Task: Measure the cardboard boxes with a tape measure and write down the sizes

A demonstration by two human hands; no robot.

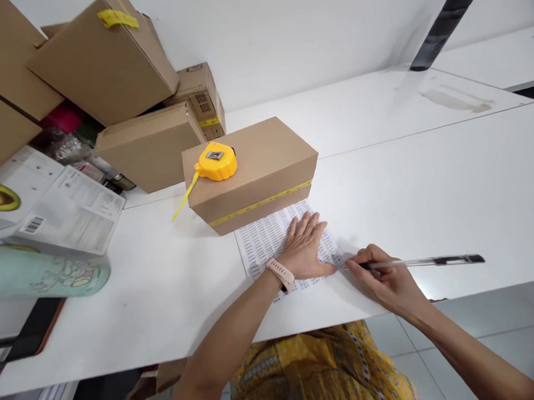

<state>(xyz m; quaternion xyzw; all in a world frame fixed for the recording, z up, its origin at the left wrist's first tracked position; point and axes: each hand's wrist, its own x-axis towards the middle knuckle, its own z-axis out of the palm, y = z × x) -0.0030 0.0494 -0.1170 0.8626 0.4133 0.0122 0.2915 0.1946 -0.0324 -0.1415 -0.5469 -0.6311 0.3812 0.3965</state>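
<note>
A sheet of paper (262, 236) covered in columns of handwriting lies on the white table. Flat on it rests my left hand (302, 246), fingers spread, with a pink watch band (280, 274) at the wrist. My right hand (384, 277) pinches a pen (433, 261), its tip at the sheet's right edge and its black end pointing right. Just beyond the paper stands a brown cardboard box (265, 164) with a yellow measuring strip along its near side. On top of that box sits a yellow tape measure (218, 161), its blade hanging over the left edge.
Several cardboard boxes (104, 59) are piled at the back left. A white printed box (72, 206) and a mint-green bottle (45, 271) are at the left. Far right, a dark bottle (444, 23) stands by the wall. The table's front edge (168, 364) runs close to my lap.
</note>
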